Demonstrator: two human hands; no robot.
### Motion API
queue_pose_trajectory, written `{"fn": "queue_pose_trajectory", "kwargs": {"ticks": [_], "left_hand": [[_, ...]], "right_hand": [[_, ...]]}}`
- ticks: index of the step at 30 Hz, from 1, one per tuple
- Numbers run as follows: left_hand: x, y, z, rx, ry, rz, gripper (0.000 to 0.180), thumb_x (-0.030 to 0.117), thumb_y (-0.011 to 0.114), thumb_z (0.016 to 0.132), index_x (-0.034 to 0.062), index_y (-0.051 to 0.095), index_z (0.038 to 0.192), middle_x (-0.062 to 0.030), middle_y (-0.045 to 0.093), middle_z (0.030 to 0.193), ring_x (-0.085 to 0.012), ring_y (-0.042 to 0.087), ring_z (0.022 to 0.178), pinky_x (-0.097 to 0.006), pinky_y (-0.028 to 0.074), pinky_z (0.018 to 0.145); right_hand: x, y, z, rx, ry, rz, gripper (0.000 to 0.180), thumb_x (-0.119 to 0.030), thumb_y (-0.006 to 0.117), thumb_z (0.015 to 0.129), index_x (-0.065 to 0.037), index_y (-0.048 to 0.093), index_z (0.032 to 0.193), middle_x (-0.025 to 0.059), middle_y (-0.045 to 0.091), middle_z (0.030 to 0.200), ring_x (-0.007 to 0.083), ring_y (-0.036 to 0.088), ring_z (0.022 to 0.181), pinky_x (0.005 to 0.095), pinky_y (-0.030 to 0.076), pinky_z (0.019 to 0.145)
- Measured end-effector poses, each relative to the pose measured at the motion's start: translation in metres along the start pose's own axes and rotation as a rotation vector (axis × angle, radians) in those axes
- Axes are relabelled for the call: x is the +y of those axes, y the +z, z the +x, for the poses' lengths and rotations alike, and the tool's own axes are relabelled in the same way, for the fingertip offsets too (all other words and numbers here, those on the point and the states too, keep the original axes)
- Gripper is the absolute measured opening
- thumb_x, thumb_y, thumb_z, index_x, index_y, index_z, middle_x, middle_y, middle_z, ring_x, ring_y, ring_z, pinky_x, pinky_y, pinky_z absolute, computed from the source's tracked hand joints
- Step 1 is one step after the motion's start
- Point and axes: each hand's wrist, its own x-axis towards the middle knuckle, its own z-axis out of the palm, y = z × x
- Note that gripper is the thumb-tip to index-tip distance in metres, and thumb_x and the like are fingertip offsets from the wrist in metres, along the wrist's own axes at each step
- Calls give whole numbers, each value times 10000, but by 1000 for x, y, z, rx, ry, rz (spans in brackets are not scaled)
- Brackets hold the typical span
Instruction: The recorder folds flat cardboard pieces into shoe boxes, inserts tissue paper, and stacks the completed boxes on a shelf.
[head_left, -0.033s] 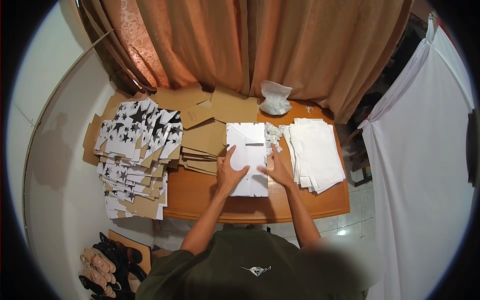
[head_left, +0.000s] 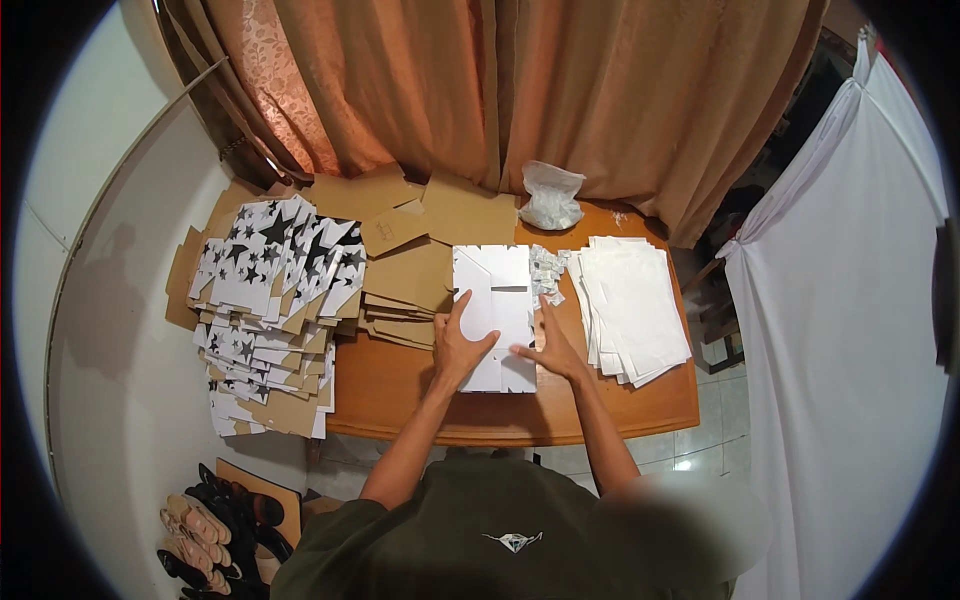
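A flat white die-cut card sheet (head_left: 495,300) lies in the middle of the wooden table (head_left: 400,395). My left hand (head_left: 460,345) rests flat on the sheet's lower left part, fingers spread and thumb pointing up. My right hand (head_left: 550,345) lies on the sheet's lower right edge, with its fingers pointing left across the card. Both palms press down on the sheet and neither hand is closed around it. A small heap of little white packets (head_left: 546,272) sits just beyond my right hand.
A stack of white sheets (head_left: 635,305) lies at the right. Brown cardboard pieces (head_left: 410,280) and a pile of star-printed flat boxes (head_left: 270,300) fill the left. A clear plastic bag (head_left: 552,198) stands by the orange curtain (head_left: 500,90). Shoes (head_left: 215,530) lie on the floor.
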Motion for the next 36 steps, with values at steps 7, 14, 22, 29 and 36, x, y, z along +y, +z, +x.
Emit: {"fn": "queue_pose_trajectory", "kwargs": {"ticks": [7, 14, 22, 29, 36], "left_hand": [[0, 4, -5, -55, 23, 50, 981, 391, 910, 719, 218, 434, 1558, -187, 488, 1187, -365, 582, 1090, -469, 535, 937], [10, 1, -7, -59, 22, 36, 995, 372, 900, 744, 163, 390, 1572, -210, 488, 1248, -381, 553, 1145, -472, 505, 995], [23, -10, -9, 112, 163, -154, 1076, 320, 901, 746, 114, 276, 1598, -261, 449, 1385, -410, 490, 1262, -507, 427, 1091], [24, -6, 5, 54, 149, -329, 1013, 392, 855, 818, 101, 276, 1597, -272, 505, 1429, -399, 528, 1309, -506, 446, 1085], [33, -10, 5, -81, -56, -650, 853, 314, 809, 881, 83, 358, 1567, -207, 669, 1189, -259, 715, 983, -369, 590, 822]], "right_hand": [[5, 28, -19, -24, -44, 165, 1270, -363, 911, 764, 49, 68, 1619, 320, 249, 1626, 414, 300, 1509, 438, 272, 1234], [8, 29, -19, 81, -126, -18, 1265, -393, 905, 767, 12, 77, 1633, 312, 356, 1538, 443, 387, 1404, 494, 335, 1173], [-43, 6, -24, 76, -133, -76, 1221, -445, 876, 782, -45, 113, 1648, 302, 360, 1515, 436, 364, 1410, 479, 338, 1161], [-87, -13, -28, 154, -187, -263, 1048, -485, 794, 850, -74, 237, 1635, 308, 319, 1541, 453, 290, 1443, 538, 271, 1163], [-87, -29, -30, 179, -180, -321, 972, -432, 801, 856, -112, 300, 1624, 295, 324, 1554, 449, 299, 1431, 529, 273, 1163]]}}
